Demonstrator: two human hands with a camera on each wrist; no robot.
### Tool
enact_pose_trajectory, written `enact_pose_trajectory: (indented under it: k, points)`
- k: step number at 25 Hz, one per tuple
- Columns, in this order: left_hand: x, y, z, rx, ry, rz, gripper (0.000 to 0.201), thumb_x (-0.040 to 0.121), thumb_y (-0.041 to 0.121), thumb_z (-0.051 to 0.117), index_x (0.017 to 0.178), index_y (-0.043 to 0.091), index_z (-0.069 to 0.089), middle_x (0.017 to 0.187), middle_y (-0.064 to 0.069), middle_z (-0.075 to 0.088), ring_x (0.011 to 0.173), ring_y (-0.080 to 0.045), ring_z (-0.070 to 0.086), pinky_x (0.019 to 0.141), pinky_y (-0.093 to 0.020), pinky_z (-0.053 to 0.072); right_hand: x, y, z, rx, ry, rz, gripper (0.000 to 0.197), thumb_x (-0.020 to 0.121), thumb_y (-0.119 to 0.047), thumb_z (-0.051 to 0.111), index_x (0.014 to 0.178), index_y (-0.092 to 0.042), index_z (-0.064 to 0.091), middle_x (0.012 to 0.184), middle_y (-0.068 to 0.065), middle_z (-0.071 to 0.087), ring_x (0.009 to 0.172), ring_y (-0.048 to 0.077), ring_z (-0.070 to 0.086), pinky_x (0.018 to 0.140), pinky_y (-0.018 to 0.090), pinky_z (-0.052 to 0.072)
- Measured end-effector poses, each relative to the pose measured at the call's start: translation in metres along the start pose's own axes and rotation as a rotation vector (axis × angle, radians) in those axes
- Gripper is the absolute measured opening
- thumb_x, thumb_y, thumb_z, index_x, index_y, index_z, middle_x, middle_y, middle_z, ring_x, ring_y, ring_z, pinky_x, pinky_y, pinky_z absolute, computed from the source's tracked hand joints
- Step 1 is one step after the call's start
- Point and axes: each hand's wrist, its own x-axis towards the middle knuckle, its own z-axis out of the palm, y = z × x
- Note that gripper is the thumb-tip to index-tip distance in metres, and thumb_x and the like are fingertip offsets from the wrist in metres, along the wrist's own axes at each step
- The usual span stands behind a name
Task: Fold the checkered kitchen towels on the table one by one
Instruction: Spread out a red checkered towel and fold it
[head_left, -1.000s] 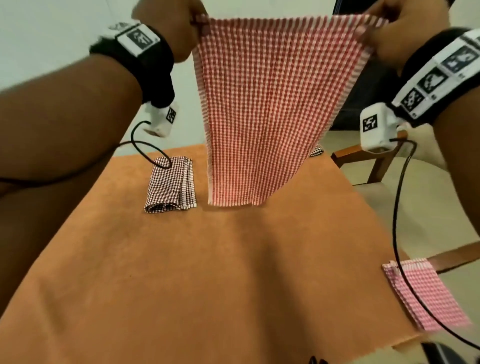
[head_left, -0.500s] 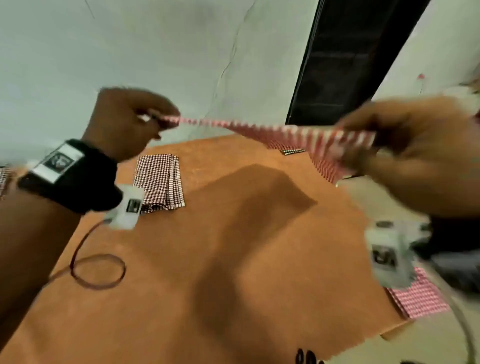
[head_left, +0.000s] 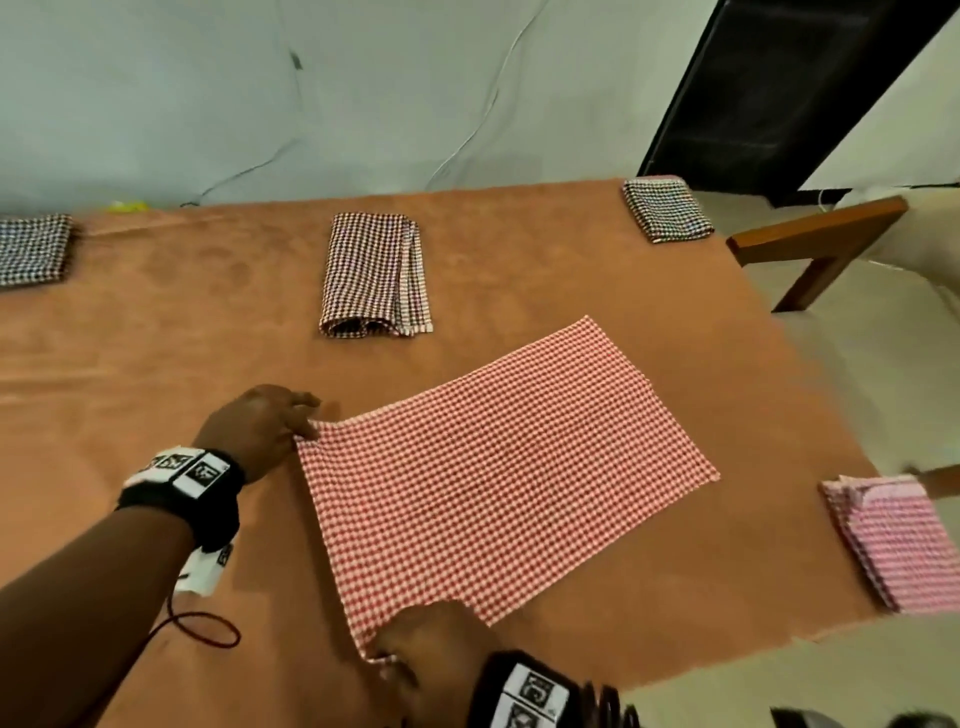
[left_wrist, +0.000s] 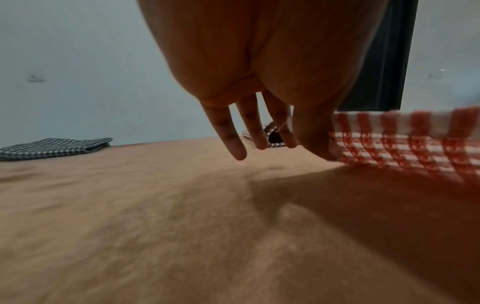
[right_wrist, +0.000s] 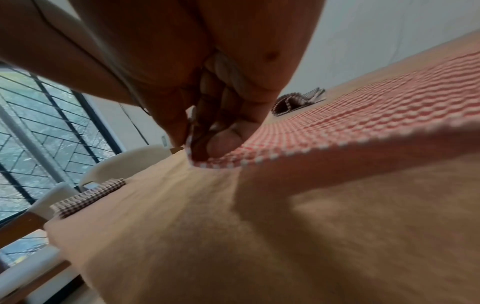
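Observation:
A red-and-white checkered towel (head_left: 498, 467) lies spread flat on the orange table (head_left: 208, 338), slanting toward the far right. My left hand (head_left: 306, 431) pinches its near-left corner, thumb on the cloth (left_wrist: 389, 139) and the other fingers (left_wrist: 235, 144) hanging straight. My right hand (head_left: 395, 660) pinches the nearest corner (right_wrist: 207, 160) between thumb and fingers, just above the tabletop.
A folded dark checkered towel (head_left: 374, 280) lies beyond the red one. Two more folded dark towels sit at the far left (head_left: 31, 249) and far right (head_left: 665, 208). A folded pink towel (head_left: 893, 540) rests at the right edge. A wooden chair (head_left: 821, 244) stands beside the table.
The red towel was held up hanging in the air. Both hands swung it down, and it now lies flat on the table with both corners still pinched.

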Motion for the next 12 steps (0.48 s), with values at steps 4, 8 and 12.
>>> enact_pose_trajectory:
  k: [4, 8, 12]
  points:
    - [-0.007, -0.033, -0.009, 0.057, -0.007, -0.067, 0.025, 0.080, 0.006, 0.073, 0.091, 0.027, 0.081, 0.133, -0.003, 0.064, 0.120, -0.034, 0.053, 0.101, -0.041, 0.043, 0.035, -0.030, 0.014, 0.020, 0.000, -0.023, 0.043, 0.090, -0.030, 0.039, 0.111, -0.006, 0.068, 0.114, 0.019, 0.066, 0.108, 0.037, 0.058, 0.097, 0.045, 0.046]
    - [0.002, -0.048, -0.019, 0.132, 0.007, -0.109, 0.025, 0.089, 0.014, 0.066, 0.100, 0.033, 0.078, 0.144, 0.003, 0.054, 0.133, -0.031, 0.041, 0.107, -0.043, 0.040, 0.066, -0.038, 0.026, 0.035, 0.009, -0.012, 0.027, 0.090, -0.013, 0.054, 0.110, -0.003, 0.069, 0.107, 0.021, 0.068, 0.099, 0.039, 0.061, 0.091, 0.045, 0.049]
    - [0.013, -0.039, -0.025, 0.212, -0.051, -0.221, 0.028, 0.093, 0.025, 0.060, 0.115, 0.039, 0.071, 0.155, 0.002, 0.040, 0.143, -0.030, 0.029, 0.110, -0.049, 0.039, 0.077, -0.040, 0.031, 0.043, -0.006, 0.002, 0.039, 0.093, -0.019, 0.056, 0.131, -0.014, 0.057, 0.134, 0.011, 0.057, 0.121, 0.031, 0.053, 0.108, 0.039, 0.039]
